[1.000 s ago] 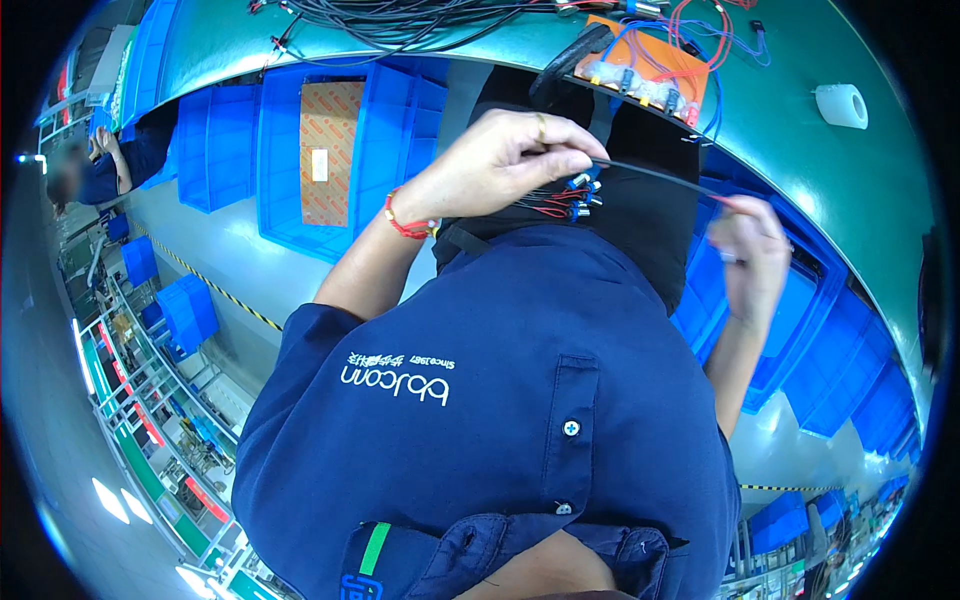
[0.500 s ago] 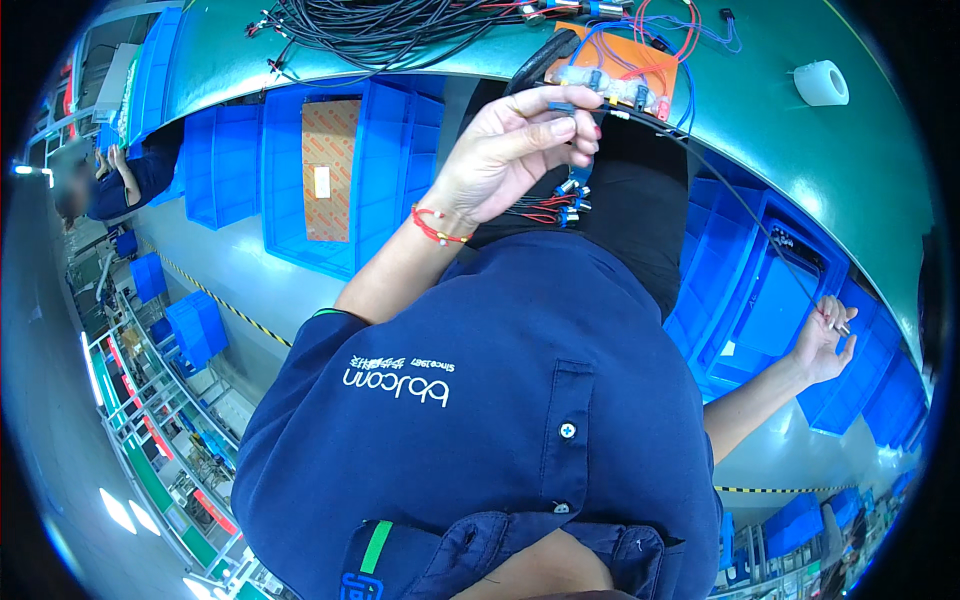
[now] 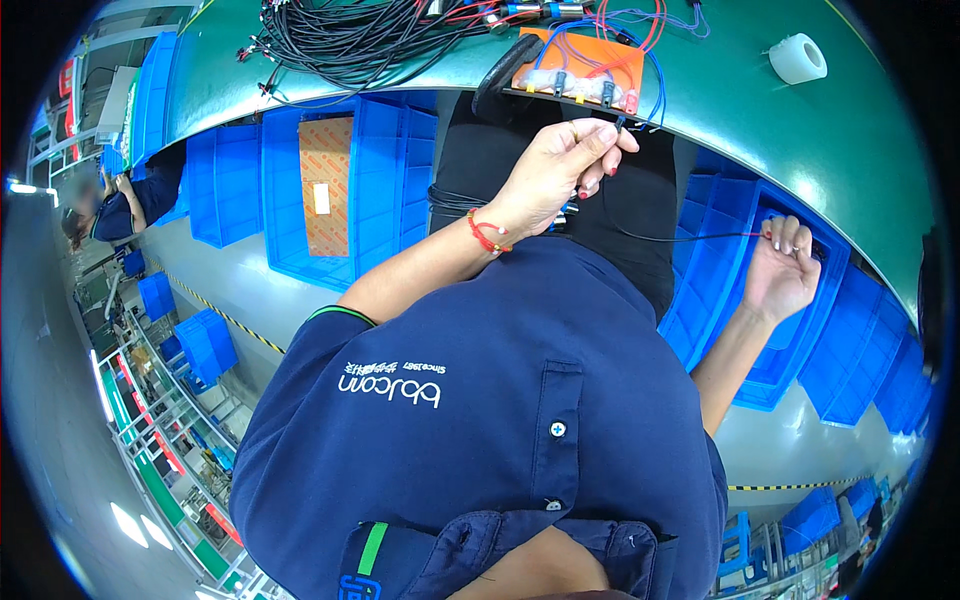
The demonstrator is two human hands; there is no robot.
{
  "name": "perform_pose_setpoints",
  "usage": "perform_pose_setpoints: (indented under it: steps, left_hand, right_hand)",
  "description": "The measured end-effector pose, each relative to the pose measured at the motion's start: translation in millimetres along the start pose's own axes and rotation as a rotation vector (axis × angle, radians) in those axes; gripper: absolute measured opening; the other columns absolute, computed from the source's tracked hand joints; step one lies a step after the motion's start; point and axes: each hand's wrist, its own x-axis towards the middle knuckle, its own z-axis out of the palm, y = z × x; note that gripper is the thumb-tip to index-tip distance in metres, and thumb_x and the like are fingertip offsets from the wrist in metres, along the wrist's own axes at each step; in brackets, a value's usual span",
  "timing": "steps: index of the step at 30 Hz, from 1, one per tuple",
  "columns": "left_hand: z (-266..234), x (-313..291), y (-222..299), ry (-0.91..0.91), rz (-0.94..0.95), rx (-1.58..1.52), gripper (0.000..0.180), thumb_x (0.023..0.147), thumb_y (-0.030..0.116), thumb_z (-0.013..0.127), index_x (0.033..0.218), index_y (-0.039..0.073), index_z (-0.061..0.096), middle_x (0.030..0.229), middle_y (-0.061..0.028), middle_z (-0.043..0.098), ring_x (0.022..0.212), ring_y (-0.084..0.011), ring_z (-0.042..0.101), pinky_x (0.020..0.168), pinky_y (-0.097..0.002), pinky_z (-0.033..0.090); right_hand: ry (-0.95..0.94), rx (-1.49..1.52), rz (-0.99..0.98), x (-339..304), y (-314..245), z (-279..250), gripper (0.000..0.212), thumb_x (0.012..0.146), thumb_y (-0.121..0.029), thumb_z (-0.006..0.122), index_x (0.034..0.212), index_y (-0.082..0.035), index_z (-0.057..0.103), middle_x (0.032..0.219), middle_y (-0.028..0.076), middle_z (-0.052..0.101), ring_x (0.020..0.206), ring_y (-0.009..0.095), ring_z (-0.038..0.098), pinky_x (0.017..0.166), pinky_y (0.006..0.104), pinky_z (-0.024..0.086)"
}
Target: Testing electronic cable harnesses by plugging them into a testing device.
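Note:
My left hand (image 3: 572, 168) is closed in a pinch on the small black end of a thin cable, just in front of the table edge. Right by its fingertips is an orange board (image 3: 600, 52) carrying a row of yellow, black and red sockets, with blue and red wires behind. The slack black cable (image 3: 660, 239) sags over my lap to the right and ends in a red wire. That red end sits in the closed fingers of my right hand (image 3: 783, 268), held above the blue bins. Under my left hand, metal-ended connectors (image 3: 568, 210) are partly hidden.
A large heap of black cables (image 3: 350, 45) lies on the green table (image 3: 720, 85). A black curved handle-like piece (image 3: 500, 78) is beside the board, and a white roll (image 3: 798, 58) stands farther right. Blue bins (image 3: 395, 190) line both sides. Another person (image 3: 150, 195) is at far left.
My right hand has moved up and inward, and the cable between my hands has gone from taut to slack. My left hand has shifted right and slightly down, near the board's right end.

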Motion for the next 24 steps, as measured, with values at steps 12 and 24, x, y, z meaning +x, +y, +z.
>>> perform_pose_setpoints:
  steps: [12,24]
  left_hand:
    - [18,8,-20,0.183,0.21,0.218,0.026,0.102,0.023,0.051,0.105,0.002,0.065,0.074,0.002,0.055,0.057,-0.0017,0.042,0.052,-0.0167,0.035]
    - [10,16,-4,0.094,0.06,0.145,0.033,0.103,0.029,0.049,0.104,0.0,0.066,0.079,-0.0027,0.063,0.056,-0.0038,0.05,0.052,-0.0181,0.04]
  right_hand:
    - [-0.093,-0.189,-0.1,16,17,14,0.019,0.077,-0.02,0.046,0.08,-0.002,0.05,0.071,0.005,0.04,0.07,0.016,0.035,0.072,0.0319,0.03]
    - [-0.102,-0.211,-0.139,17,20,26,0.011,0.078,-0.015,0.045,0.071,-0.009,0.039,0.067,0.003,0.035,0.066,0.015,0.031,0.067,0.0308,0.028]
